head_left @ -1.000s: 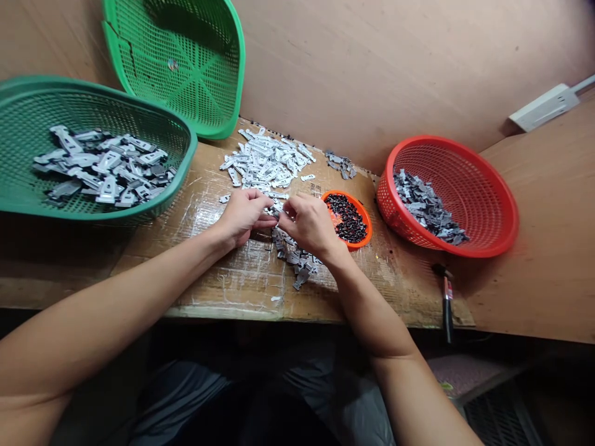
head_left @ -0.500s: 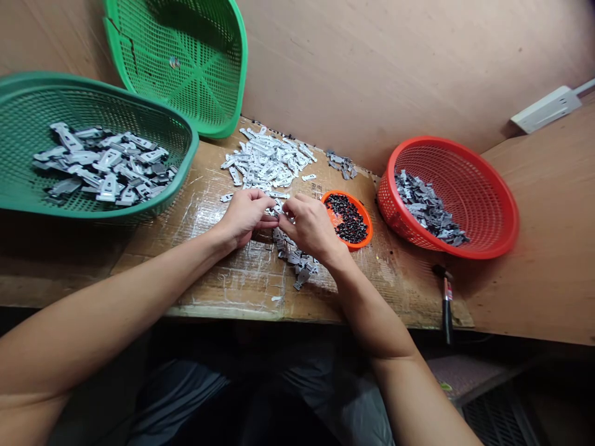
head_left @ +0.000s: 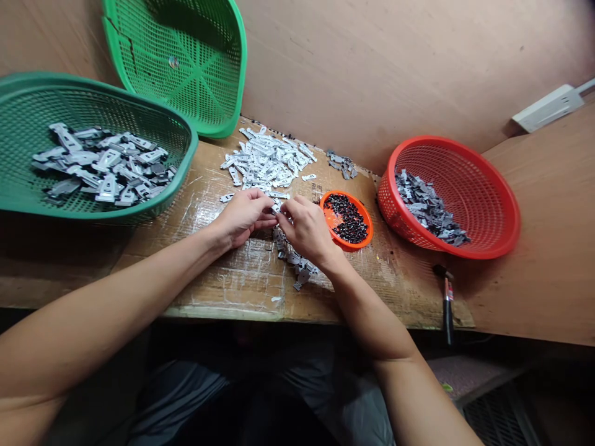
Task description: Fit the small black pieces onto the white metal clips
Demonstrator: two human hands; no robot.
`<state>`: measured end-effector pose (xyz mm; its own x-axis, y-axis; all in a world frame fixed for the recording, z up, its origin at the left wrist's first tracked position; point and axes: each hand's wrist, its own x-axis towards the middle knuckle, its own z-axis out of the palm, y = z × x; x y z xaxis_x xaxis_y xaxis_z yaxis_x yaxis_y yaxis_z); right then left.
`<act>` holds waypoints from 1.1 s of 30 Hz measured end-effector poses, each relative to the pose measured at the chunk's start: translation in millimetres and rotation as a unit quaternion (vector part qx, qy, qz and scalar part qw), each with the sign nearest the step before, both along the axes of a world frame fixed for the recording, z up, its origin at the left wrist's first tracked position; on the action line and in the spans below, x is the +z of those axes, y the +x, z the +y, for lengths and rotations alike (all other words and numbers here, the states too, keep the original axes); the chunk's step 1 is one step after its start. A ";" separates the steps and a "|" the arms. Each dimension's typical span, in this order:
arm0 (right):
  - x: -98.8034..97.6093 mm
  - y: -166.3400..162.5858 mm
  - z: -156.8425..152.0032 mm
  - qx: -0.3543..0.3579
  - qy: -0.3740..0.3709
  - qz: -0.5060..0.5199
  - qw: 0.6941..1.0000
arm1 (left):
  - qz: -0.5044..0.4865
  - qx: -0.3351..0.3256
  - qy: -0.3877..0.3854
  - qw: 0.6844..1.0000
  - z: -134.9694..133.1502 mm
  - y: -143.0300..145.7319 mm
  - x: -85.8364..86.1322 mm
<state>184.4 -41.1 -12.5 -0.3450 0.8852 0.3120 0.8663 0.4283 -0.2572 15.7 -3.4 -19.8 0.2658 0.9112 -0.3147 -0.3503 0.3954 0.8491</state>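
Observation:
Between my two hands is a small light-grey plastic part with a dark slot. My left hand pinches its left side with thumb and fingers. The fingers of my right hand close on its right side and partly hide it. Just beyond lies a heap of white-grey parts of the same kind. Darker grey pieces are strewn beneath and in front of my right hand. By my right knuckles sits a shallow orange dish holding many tiny black pieces.
A dark green basket of assembled-looking parts stands left, and a bright green basket leans behind it. On the right are a red basket with grey pieces and a black-handled brush at the table edge. Cardboard covers the tabletop.
My right hand has shifted slightly left, and more of the light-grey part now shows between my fingertips. The left hand has barely moved.

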 end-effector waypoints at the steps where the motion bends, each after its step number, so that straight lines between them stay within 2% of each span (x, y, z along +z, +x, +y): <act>1: -0.8 -0.1 -0.3 0.001 0.000 0.005 1.000 | 0.003 -0.002 0.002 1.000 0.2 -0.5 0.3; 10: -6.0 -0.9 -5.6 0.003 0.007 0.057 0.998 | 0.050 -0.012 0.050 0.997 -0.8 -2.0 2.8; 16: -14.0 -5.1 -2.0 -0.008 0.011 0.082 0.997 | 0.044 -0.011 0.069 0.997 1.8 -4.4 -1.7; 21: -16.3 2.4 5.9 -0.003 0.006 0.200 0.980 | 0.055 0.030 0.064 0.996 5.7 -4.7 -2.2; 23: -15.6 7.8 8.8 -0.036 -0.030 0.278 0.959 | 0.062 0.041 0.072 0.995 5.6 -4.9 0.0; 24: -15.2 10.0 10.0 -0.053 -0.071 0.325 0.942 | 0.065 0.043 0.076 0.994 5.1 -5.2 1.4; 26: -14.9 12.3 11.5 -0.064 -0.189 0.419 0.886 | 0.069 0.042 0.080 0.994 3.6 -6.3 4.5; 29: -15.4 10.7 11.4 -0.032 -0.343 0.506 0.791 | 0.069 0.033 0.081 0.994 1.4 -7.8 8.2; 31: -15.8 7.9 10.1 -0.015 -0.385 0.531 0.755 | 0.069 0.030 0.082 0.994 0.5 -8.3 9.8; 33: -16.0 5.1 8.7 -0.013 -0.396 0.548 0.737 | 0.071 0.028 0.086 0.993 -0.1 -8.4 11.1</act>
